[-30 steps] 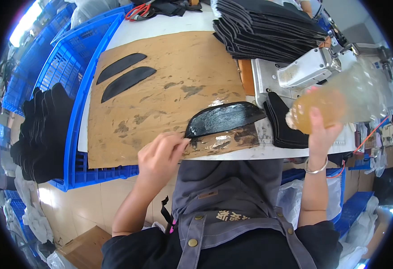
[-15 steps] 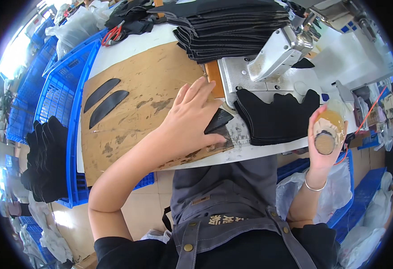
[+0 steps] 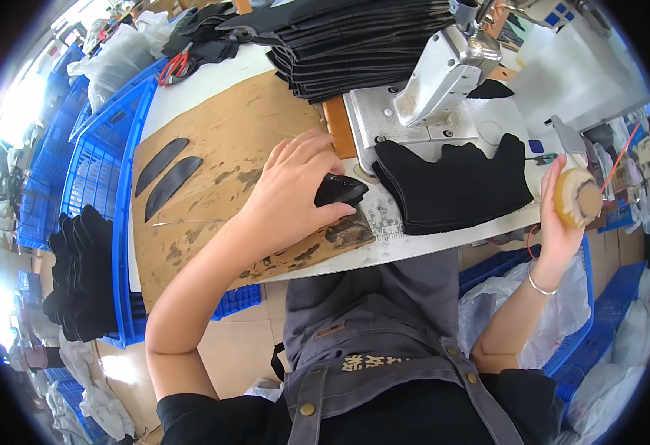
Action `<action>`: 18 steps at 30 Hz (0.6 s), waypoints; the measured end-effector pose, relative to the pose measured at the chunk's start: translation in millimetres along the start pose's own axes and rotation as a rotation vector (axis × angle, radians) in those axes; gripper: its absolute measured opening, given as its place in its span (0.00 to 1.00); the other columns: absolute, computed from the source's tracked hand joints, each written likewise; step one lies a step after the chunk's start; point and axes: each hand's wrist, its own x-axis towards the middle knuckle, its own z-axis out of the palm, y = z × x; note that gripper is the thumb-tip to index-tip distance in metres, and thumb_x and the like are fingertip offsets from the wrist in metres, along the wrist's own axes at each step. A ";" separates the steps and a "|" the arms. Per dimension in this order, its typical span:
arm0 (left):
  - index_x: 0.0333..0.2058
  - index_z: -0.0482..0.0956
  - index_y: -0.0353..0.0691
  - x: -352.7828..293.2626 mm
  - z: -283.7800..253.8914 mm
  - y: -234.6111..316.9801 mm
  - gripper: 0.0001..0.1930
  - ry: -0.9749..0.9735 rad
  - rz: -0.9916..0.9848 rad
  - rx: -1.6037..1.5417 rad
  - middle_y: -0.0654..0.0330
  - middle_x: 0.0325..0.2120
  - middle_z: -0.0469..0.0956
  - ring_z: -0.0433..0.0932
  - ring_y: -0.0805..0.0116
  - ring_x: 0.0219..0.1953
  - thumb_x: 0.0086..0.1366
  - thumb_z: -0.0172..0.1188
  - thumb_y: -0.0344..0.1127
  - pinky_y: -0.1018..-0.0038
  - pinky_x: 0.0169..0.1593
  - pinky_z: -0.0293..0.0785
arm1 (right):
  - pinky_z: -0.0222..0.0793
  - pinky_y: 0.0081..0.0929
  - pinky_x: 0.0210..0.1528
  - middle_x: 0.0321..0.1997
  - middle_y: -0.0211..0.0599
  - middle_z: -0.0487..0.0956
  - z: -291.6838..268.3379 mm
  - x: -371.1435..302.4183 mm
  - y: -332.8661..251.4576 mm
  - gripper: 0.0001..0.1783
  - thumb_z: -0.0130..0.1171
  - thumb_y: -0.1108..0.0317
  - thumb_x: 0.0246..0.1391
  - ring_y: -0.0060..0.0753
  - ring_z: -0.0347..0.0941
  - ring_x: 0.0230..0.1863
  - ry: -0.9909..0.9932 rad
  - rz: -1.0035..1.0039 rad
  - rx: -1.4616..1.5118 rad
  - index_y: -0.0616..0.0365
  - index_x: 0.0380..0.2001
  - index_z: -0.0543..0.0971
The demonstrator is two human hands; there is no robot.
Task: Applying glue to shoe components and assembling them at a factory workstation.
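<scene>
My left hand (image 3: 288, 194) is bent over the right part of a stained cardboard sheet (image 3: 217, 174). Its fingers and thumb close around a small glossy black curved piece (image 3: 342, 190); most of that piece is under the hand. Out to the right, beyond the table edge, my right hand (image 3: 556, 230) grips a round yellowish jar (image 3: 571, 199) tipped so that its tan, crusted round end shows. Two flat black crescent pieces, one upper (image 3: 162, 165) and one lower (image 3: 173, 188), lie on the cardboard's left side.
A silver sewing machine (image 3: 443, 74) stands behind a stack of scalloped black pieces (image 3: 454, 189). More black panels (image 3: 362, 52) are piled at the back. Red-handled scissors (image 3: 174, 68) lie far left. Blue crates (image 3: 123, 267) flank the table, one holding black pieces (image 3: 80, 274).
My right hand has swung outward to the right, and the jar's tan end has turned. The black piece under my left hand looks more tilted. The whole view has shifted slightly.
</scene>
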 end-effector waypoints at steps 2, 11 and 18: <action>0.40 0.76 0.41 0.1 -0.7 2.1 0.20 -0.004 -0.014 -0.009 0.49 0.59 0.66 0.58 0.48 0.65 0.50 0.70 0.41 0.56 0.66 0.52 | 0.55 0.49 0.69 0.61 0.50 0.67 1.5 11.6 0.6 0.27 0.50 0.65 0.59 0.52 0.54 0.68 -0.004 -0.033 -0.069 0.68 0.59 0.65; 0.34 0.77 0.38 17.3 -12.1 -1.2 0.10 -0.101 0.072 -0.191 0.49 0.54 0.72 0.68 0.49 0.58 0.57 0.63 0.37 0.61 0.60 0.62 | 0.73 0.46 0.54 0.48 0.46 0.71 22.9 37.2 -15.1 0.23 0.53 0.63 0.53 0.45 0.65 0.53 -0.036 0.054 0.181 0.63 0.52 0.72; 0.33 0.80 0.37 34.8 -24.5 -13.2 0.10 -0.276 0.095 -0.265 0.50 0.50 0.76 0.76 0.52 0.48 0.62 0.57 0.37 0.65 0.52 0.70 | 0.75 0.47 0.51 0.46 0.44 0.73 28.1 67.9 -59.0 0.24 0.58 0.62 0.47 0.45 0.68 0.54 -0.057 0.031 0.307 0.60 0.48 0.73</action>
